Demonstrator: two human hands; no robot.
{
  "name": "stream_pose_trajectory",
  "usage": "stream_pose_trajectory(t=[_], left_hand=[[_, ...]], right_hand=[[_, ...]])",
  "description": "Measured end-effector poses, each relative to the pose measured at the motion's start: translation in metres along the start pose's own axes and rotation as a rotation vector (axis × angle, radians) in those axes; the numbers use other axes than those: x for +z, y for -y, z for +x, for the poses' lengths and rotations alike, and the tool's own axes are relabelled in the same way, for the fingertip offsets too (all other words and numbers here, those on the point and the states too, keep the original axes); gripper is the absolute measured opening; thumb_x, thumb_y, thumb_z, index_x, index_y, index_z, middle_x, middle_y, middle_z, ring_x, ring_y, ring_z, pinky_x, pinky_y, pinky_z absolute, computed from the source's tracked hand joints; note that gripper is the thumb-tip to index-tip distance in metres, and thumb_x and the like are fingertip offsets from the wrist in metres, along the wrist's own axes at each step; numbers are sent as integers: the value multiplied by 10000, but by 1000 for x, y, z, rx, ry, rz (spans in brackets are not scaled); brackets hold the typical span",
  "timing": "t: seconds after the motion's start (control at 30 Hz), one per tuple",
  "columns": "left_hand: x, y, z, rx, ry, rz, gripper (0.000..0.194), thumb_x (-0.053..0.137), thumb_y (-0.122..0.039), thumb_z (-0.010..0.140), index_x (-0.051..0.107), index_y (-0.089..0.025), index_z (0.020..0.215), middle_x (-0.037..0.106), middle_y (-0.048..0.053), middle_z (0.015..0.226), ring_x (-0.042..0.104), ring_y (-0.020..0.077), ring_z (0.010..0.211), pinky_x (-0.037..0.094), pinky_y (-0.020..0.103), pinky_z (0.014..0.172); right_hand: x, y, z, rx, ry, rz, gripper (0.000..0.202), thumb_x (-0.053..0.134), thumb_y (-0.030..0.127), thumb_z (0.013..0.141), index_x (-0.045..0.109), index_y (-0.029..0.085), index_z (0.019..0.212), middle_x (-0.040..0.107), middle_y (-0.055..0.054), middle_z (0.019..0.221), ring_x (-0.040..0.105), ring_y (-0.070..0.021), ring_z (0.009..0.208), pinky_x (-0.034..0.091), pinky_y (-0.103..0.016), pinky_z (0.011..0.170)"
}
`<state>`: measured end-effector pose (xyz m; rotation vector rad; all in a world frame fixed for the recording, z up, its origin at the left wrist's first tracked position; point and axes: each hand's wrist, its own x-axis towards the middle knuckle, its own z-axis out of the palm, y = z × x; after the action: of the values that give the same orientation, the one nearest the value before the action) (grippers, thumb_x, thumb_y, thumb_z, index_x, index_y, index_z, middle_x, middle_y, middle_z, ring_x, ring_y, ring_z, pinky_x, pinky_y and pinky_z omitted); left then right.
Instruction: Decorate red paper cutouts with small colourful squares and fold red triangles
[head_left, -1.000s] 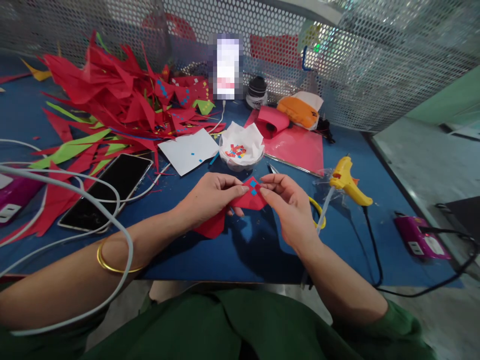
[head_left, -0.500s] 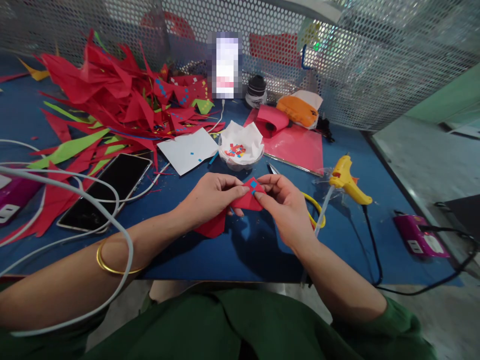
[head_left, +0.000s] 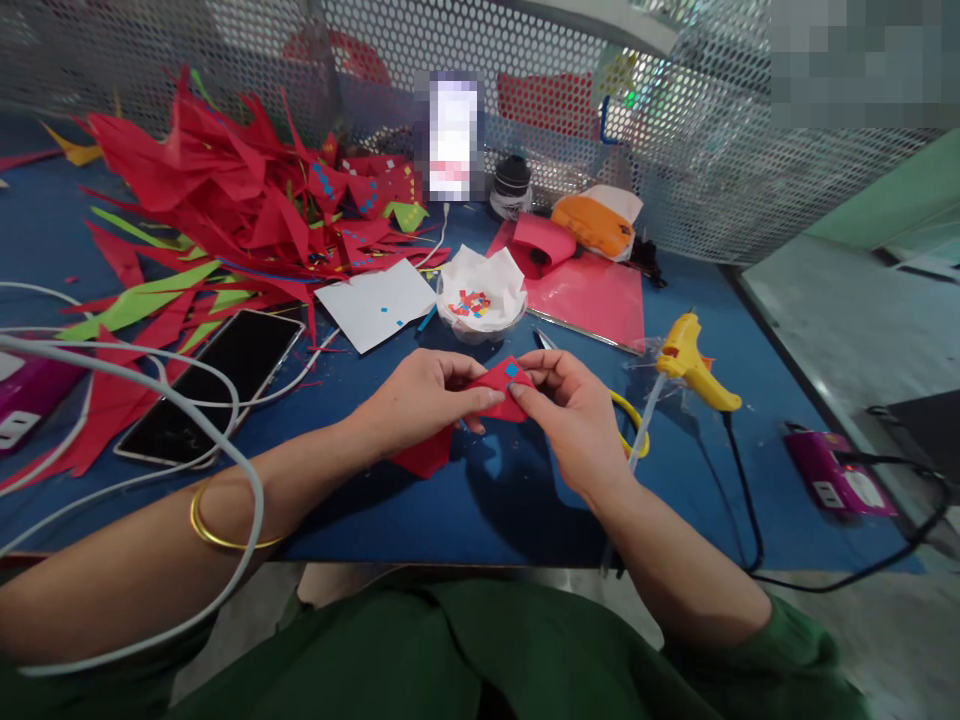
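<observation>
The red piece (head_left: 501, 392) was held up between the person's two hands over the near middle of the desk (head_left: 555, 530), with a blue square (head_left: 512, 370) showing near its top corner. The left hand (head_left: 436, 395) was mostly closed, pinching the piece's left side with the thumb laid across it. The right hand (head_left: 566, 405) was partly curled, its thumb pressed on the piece just below the square and its fingers at the right edge. A red scrap (head_left: 425, 455) lay under the left hand.

Just beyond the hands stood a bowl (head_left: 480, 322) lined with white paper and holding small coloured bits (head_left: 471, 303). To its left lay a white sheet (head_left: 379, 303) with two blue bits on it, and farther left a phone (head_left: 214, 385) near a heap of red and green cuttings (head_left: 217, 190). Scissors (head_left: 634, 420) lay partly hidden behind the right hand, and a yellow glue gun (head_left: 697, 362) lay to their right.
</observation>
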<state>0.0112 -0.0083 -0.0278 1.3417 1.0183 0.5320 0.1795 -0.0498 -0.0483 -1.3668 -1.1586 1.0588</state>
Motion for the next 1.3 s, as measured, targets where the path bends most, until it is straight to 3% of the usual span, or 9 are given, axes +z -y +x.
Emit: stream_pose_trajectory(t=[0.1, 0.23, 0.37, 0.5, 0.6, 0.73, 0.87, 1.07, 1.3], left_hand=[[0, -1, 0, -53, -2, -49, 120, 695, -233, 804, 674, -143, 727, 648, -5, 580, 642, 105, 531, 445, 178, 494], [-2, 0, 0, -79, -20, -154, 124, 710, -237, 791, 663, -144, 723, 632, -17, 559, 626, 92, 513, 434, 174, 503], [-5, -1, 1, -110, -42, -168, 113, 709, -239, 795, 668, -143, 750, 638, -8, 560, 596, 83, 485, 420, 172, 487], [-7, -3, 2, -139, -88, -202, 112, 709, -257, 807, 673, -152, 812, 637, -6, 542, 559, 83, 443, 390, 177, 444], [-8, -3, 3, -153, -101, -215, 106, 702, -258, 821, 677, -156, 825, 635, -7, 536, 544, 80, 430, 379, 183, 433], [-8, -3, 3, -150, -98, -226, 92, 705, -241, 810, 674, -155, 802, 636, -10, 545, 554, 80, 443, 392, 183, 450], [-6, -2, 2, -151, -80, -189, 108, 714, -254, 799, 670, -155, 797, 631, -14, 542, 541, 77, 425, 376, 177, 431], [-4, -3, 0, -118, -52, -145, 108, 705, -250, 805, 673, -151, 776, 628, -20, 519, 563, 76, 444, 410, 165, 474], [-3, -1, 0, -55, -25, -78, 96, 698, -229, 795, 687, -138, 765, 625, -27, 542, 595, 76, 465, 425, 167, 502]], right_hand=[[-5, 2, 2, -11, 30, 14, 265, 699, 244, 737, 616, 227, 989, 686, -16, 884, 643, -167, 823, 545, -349, 777], [-22, 14, 3, -256, -46, 24, 328, 659, 190, 770, 625, 252, 1091, 680, -46, 1088, 653, -197, 1008, 509, -405, 955], [-47, 30, -4, -451, -312, -152, 75, 645, 239, 855, 691, 262, 910, 672, -14, 808, 650, -179, 750, 533, -377, 773], [-80, 34, -8, -480, -510, -318, 133, 640, 312, 886, 688, 261, 773, 610, 13, 654, 580, -159, 592, 495, -358, 655], [-108, 27, -4, -444, -565, -372, 124, 630, 289, 885, 708, 251, 795, 646, -21, 708, 609, -182, 659, 484, -379, 710], [-126, 17, 2, -361, -622, -399, 138, 632, 261, 867, 679, 222, 743, 559, 7, 584, 510, -145, 540, 406, -340, 608], [-105, 22, 3, -349, -419, -317, 314, 538, 306, 928, 558, 237, 623, 441, 52, 499, 461, -123, 483, 393, -310, 571], [-51, 34, 14, -437, 41, -512, 128, 662, 314, 859, 692, 237, 957, 716, -26, 909, 657, -182, 841, 502, -350, 780], [-26, 18, 24, -310, 264, -592, 116, 722, 348, 823, 699, 237, 848, 708, 5, 810, 627, -163, 744, 469, -318, 697]])
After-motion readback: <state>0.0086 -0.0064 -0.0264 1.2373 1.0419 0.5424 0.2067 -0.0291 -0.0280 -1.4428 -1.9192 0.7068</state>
